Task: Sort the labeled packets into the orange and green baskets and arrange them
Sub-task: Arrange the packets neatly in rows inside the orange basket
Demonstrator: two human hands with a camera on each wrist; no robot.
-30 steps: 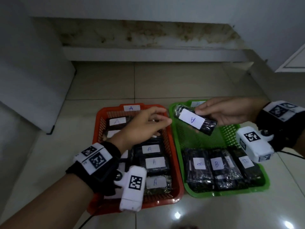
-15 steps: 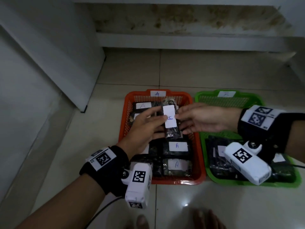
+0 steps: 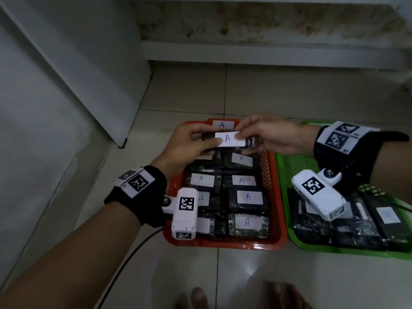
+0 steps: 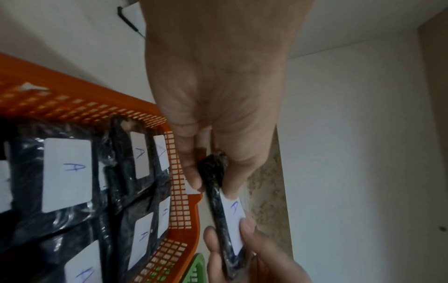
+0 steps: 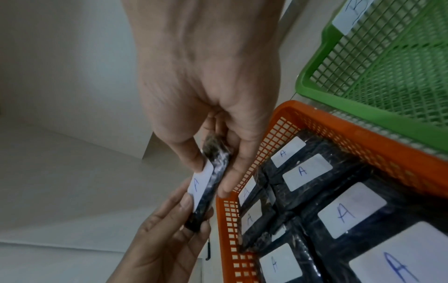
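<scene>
Now both hands are on one dark packet (image 3: 231, 140) with a white "A" label, held level above the far end of the orange basket (image 3: 225, 241). The left hand (image 3: 187, 146) pinches its left end, thumb on the label and fingers (image 4: 191, 172) curled beneath; the right hand (image 3: 269, 136) pinches the other end the same way. Below, the orange basket sits on the tiled floor (image 3: 200, 92), packed with "A" packets in two rows. Just beside it on the right, touching rims, the green basket (image 3: 334, 249) holds dark packets along its near side; their labels are too blurred to read.
</scene>
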